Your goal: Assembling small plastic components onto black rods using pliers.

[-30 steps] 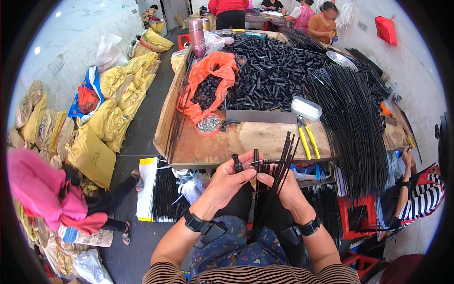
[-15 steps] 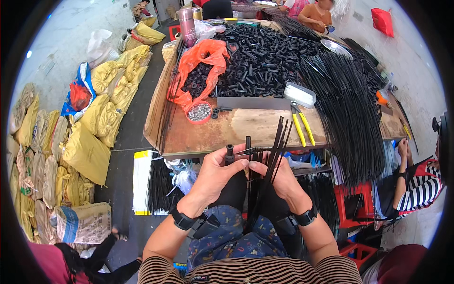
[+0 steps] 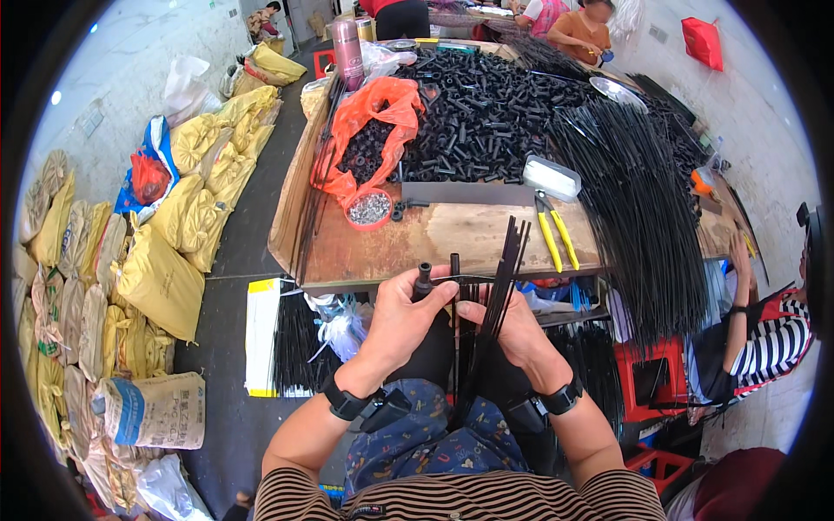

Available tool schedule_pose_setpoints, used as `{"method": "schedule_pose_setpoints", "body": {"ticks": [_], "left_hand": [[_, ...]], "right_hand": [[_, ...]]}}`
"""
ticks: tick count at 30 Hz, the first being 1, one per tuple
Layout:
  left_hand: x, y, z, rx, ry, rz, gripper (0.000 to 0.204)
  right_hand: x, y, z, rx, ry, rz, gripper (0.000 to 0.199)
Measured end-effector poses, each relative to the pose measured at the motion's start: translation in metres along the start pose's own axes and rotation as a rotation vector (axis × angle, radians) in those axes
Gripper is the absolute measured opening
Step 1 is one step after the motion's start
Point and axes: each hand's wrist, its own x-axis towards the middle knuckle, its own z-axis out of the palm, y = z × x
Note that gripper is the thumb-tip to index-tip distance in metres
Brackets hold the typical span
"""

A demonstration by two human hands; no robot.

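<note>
Head cam, the only view I've got: my left hand (image 3: 401,317) is pinching a short black plastic tube cap (image 3: 424,276) against the tip of one thin black metal rod (image 3: 454,286), while my right hand (image 3: 514,328) is closed around a loose bundle of thin black rods (image 3: 504,269), maybe six or so, too bunched to count exactly. I'd say this is early going: the huge heap of black tube pieces (image 3: 486,113) on the wooden workbench (image 3: 452,239) and the big fan of long black rods (image 3: 634,200) look barely dented. Also one pair of yellow-handled pliers (image 3: 556,234), one small red bowl of metal bits (image 3: 369,208).
</note>
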Motion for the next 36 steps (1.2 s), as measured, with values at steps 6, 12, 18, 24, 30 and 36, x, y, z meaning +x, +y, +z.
{"method": "schedule_pose_setpoints", "body": {"ticks": [6,12,18,24,30,36], "left_hand": [[0.003,-0.003,-0.008,-0.090,-0.015,-0.015,0.024],[0.000,-0.004,-0.008,0.043,0.035,0.056,0.023],[-0.004,-0.005,-0.005,-0.028,0.055,0.031,0.024],[-0.002,-0.003,-0.011,-0.183,-0.090,-0.005,0.024],[0.002,0.006,-0.020,-0.199,-0.229,-0.085,0.022],[0.010,0.004,-0.025,-0.281,-0.341,-0.181,0.017]], "right_hand": [[-0.001,0.006,0.004,-0.025,0.045,-0.096,0.017],[0.000,0.005,0.005,-0.157,0.059,-0.141,0.017],[0.002,0.007,0.006,-0.053,0.015,-0.141,0.016],[0.007,0.006,0.000,0.026,-0.107,-0.092,0.014],[0.008,0.009,-0.009,0.128,-0.157,-0.005,0.012],[0.004,0.014,-0.004,0.255,-0.216,0.032,0.021]]}}
